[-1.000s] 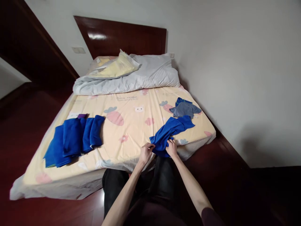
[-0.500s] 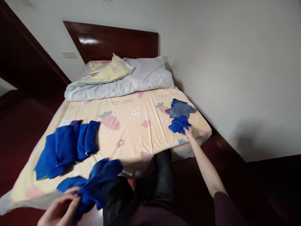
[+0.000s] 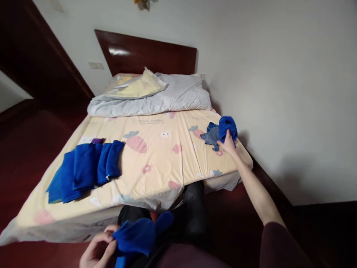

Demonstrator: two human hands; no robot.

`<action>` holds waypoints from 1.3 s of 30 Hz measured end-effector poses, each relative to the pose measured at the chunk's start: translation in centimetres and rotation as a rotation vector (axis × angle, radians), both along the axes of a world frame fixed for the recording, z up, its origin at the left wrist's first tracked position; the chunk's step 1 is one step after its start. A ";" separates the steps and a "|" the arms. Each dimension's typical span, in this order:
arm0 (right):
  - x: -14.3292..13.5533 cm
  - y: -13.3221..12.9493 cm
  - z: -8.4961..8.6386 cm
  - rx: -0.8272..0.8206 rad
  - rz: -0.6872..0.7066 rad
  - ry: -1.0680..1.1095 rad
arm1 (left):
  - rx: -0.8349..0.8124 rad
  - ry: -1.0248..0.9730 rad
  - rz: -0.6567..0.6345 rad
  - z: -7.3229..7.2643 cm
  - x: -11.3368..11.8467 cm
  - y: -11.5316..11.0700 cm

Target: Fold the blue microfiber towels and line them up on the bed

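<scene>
Blue cloth, first [image 3: 136, 236]: soft, matte fabric, limp, creased and trailing to a rounded end; lower centre of the frame, off the bed. Held by the left hand [image 3: 100, 245], thumb and fingers pinching its edge.

Blue cloth, second [image 3: 228, 125]: same saturated blue, bunched into a rounded wad; right of centre, above the bed's edge. Held by the right hand [image 3: 229, 143], thumb against its near side, fingers closed about it and partly hidden.

Grey-blue cloth [image 3: 211, 137]: crumpled, irregular outline, just beside the wad; a darker blue piece [image 3: 213, 125] behind.

Folded blue cloths [image 3: 85, 163]: plush-looking, roughly rectangular, overlapping in a row, left of frame; small purple piece [image 3: 97, 140] behind.

Bed sheet [image 3: 164, 163]: pale yellow, wrinkled, printed with carrots and flowers.

Quilt [image 3: 178, 96]: grey-white, puffy, upper centre.

Headboard [image 3: 150, 56]: dark reddish wood, glossy.
</scene>
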State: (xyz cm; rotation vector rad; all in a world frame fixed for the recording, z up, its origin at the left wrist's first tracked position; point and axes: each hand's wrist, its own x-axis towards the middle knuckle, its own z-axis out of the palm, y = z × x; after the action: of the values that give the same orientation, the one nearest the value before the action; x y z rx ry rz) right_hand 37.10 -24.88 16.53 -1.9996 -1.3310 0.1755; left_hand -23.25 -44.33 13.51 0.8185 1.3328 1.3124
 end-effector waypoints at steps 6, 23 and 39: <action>-20.6 -12.5 -12.5 -0.331 0.963 0.333 | 0.089 -0.036 -0.194 0.6 1.6 -0.1; -33.3 -21.3 -13.6 -0.008 0.563 0.580 | 0.261 0.743 -0.236 -2.3 -3.1 -0.9; -34.7 -22.5 -5.8 -0.062 0.682 0.661 | 0.445 0.778 -0.517 -5.1 6.7 -3.2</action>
State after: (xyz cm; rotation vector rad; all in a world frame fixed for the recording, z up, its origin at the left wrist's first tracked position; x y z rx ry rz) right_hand 2.37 -47.43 10.76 -1.2648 -1.4839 1.0944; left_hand -16.55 -47.51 8.45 1.9791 1.2601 0.8939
